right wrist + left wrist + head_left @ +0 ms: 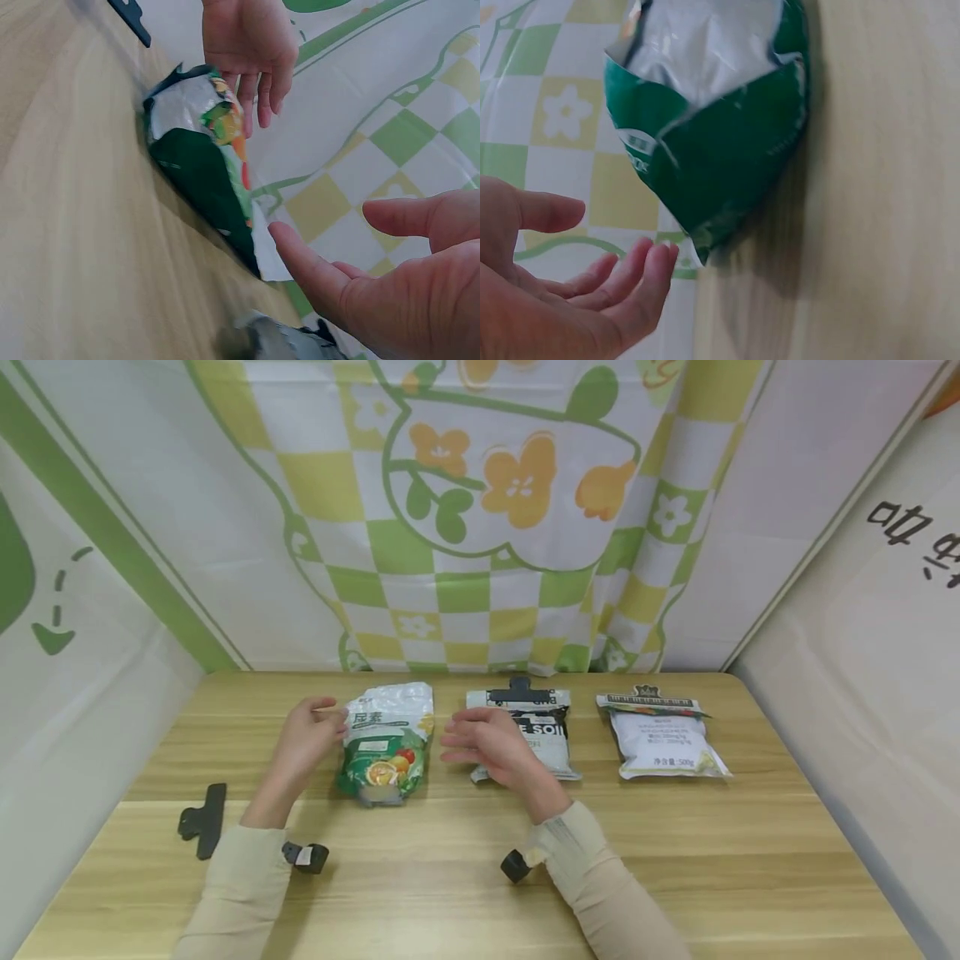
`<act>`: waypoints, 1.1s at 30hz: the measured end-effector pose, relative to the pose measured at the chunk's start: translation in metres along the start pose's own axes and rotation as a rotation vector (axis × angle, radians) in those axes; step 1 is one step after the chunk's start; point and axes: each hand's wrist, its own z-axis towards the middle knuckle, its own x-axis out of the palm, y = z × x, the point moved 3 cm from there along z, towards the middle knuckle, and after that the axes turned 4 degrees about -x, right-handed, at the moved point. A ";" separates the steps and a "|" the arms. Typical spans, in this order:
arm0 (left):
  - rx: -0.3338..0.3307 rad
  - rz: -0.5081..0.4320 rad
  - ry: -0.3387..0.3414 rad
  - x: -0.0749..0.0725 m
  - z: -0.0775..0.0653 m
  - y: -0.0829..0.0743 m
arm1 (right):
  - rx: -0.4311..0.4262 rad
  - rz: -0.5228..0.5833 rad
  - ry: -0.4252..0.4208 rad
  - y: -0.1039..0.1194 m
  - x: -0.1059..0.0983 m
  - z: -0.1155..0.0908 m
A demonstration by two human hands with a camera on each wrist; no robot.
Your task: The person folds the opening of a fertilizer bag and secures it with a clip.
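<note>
A green and white bag (pixel 386 747) with fruit printed on it lies on the wooden table between the two hands. The left hand (pixel 306 739) is by the bag's left edge, fingers relaxed and holding nothing. To the right of the bag, the right hand (pixel 491 747) hovers with loosely spread fingers, overlapping a black and white soil bag (pixel 551 743) in the head view. From the left wrist, the green bag's folded bottom (pixel 727 150) shows beyond the left fingertips. In the right wrist view, the right hand (pixel 405 262) is empty near the bag's top end.
A loose black clip (pixel 204 821) lies on the table (pixel 420 893) at the left. Another black clip (pixel 519 691) sits across the soil bag's top. At the right is a white bag (pixel 667 745) with a patterned clip (pixel 651 700) on its top. A checkered curtain (pixel 465 593) hangs behind.
</note>
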 end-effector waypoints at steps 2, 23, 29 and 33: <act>-0.015 0.015 -0.002 -0.001 0.000 0.004 | 0.011 0.001 0.006 -0.004 0.003 0.002; -0.190 0.038 0.113 0.006 0.006 0.023 | 0.085 -0.185 -0.045 -0.027 0.031 0.025; -0.190 0.054 0.104 0.007 0.004 0.023 | 0.093 -0.232 -0.097 -0.032 0.037 0.028; -0.181 0.049 0.108 0.009 0.004 0.024 | 0.094 -0.260 -0.133 -0.036 0.040 0.030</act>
